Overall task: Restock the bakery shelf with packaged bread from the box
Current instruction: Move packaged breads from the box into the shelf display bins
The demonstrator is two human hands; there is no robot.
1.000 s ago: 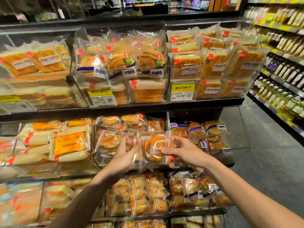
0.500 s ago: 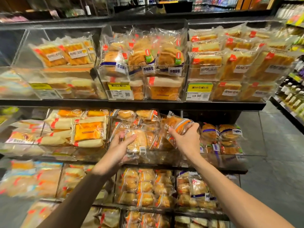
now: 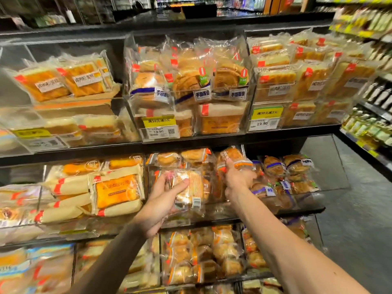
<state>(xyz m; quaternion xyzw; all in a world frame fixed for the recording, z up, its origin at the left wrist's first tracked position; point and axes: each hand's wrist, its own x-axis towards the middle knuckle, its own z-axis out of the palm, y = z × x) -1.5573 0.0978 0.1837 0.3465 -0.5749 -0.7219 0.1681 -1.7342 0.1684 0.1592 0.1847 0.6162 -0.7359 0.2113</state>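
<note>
My left hand (image 3: 161,200) grips a clear bread pack with a barcode label (image 3: 188,189) in front of the middle shelf's centre bin. My right hand (image 3: 237,179) holds a second bread pack with orange trim (image 3: 235,159), raised over the back of that same bin of round buns (image 3: 186,157). The black bakery shelf (image 3: 212,139) has clear bins stacked with wrapped bread on every level. The box is out of view.
Yellow price tags (image 3: 159,122) hang on the upper bins. Orange-label loaves (image 3: 116,190) fill the bin to the left, dark buns (image 3: 286,168) the bin to the right. A grey floor aisle (image 3: 356,219) and a bottle shelf (image 3: 373,128) lie at right.
Both hands have separated, each with its own pack. The right hand has lifted its pack up and back over the middle bin; the left holds its pack lower in front.
</note>
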